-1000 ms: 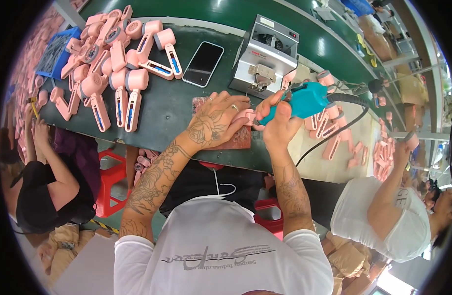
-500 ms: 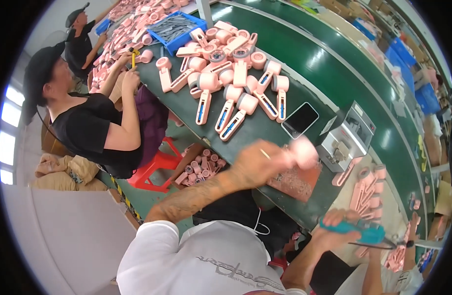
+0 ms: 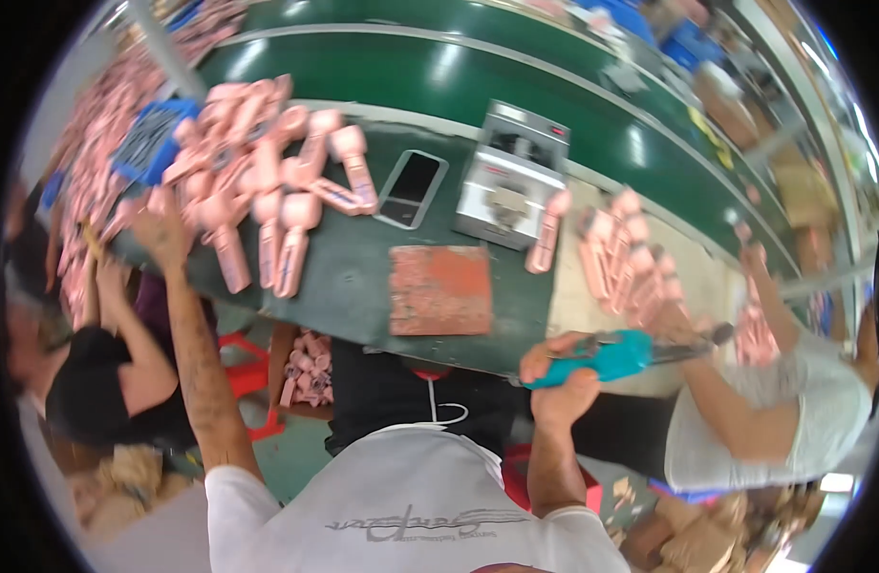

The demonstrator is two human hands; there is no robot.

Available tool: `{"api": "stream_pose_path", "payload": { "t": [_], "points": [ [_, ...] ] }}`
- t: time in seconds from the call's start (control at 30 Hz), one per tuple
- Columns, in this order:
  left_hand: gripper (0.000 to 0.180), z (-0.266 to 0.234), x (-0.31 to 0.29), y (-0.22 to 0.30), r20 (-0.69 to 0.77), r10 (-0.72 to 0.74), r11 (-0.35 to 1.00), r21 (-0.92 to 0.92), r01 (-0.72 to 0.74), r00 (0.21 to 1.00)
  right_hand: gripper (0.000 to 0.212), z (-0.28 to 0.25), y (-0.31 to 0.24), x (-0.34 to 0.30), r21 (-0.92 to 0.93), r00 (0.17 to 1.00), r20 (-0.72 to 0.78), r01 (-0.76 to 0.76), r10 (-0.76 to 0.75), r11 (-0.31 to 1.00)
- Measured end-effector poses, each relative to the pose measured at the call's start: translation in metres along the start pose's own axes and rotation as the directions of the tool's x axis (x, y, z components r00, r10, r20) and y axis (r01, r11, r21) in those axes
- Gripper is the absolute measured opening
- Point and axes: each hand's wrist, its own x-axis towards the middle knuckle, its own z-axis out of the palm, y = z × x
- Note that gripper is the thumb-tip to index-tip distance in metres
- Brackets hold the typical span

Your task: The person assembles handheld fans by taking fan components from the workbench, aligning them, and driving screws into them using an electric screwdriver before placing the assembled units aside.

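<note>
My left hand (image 3: 162, 237) is stretched out to the far left, at the near left edge of a heap of pink plastic housings (image 3: 231, 258) with round heads and long handles. Motion smears its fingers, so whether they grip a housing cannot be made out. In my right hand (image 3: 566, 393), close to the table's front edge, is a teal electric screwdriver (image 3: 592, 361), lying sideways with its tip toward the right. A worn reddish square pad (image 3: 441, 291) lies on the green tabletop between my hands, nothing on it.
Behind the pad are a phone (image 3: 413, 189) and a grey metal machine (image 3: 512, 177), a pink housing (image 3: 550, 232) beside it. More housings (image 3: 631, 253) lie on a pale board at right. A blue crate (image 3: 155, 141) stands left. Co-workers sit on both sides.
My left hand has swung from near the pad, where it held a blurred pink piece, to the heap on the left. The view has turned right. My right hand keeps the screwdriver.
</note>
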Motion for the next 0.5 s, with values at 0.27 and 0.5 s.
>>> {"api": "stream_pose_path", "payload": {
  "t": [0.27, 0.5],
  "points": [
    [0.021, -0.212, 0.132, 0.435, -0.195, 0.444, 0.299, -0.888, -0.349, 0.875, 0.074, -0.026, -0.008, -0.014, -0.060, 0.998, 0.004, 0.060, -0.060, 0.996],
    [0.030, -0.167, 0.144, 0.584, 0.256, 0.772, 0.628, -0.449, -0.636, 0.582, 0.078, -0.035, -0.011, -0.032, 0.046, 1.000, -0.024, -0.013, 0.014, 0.999]
  ]
}}
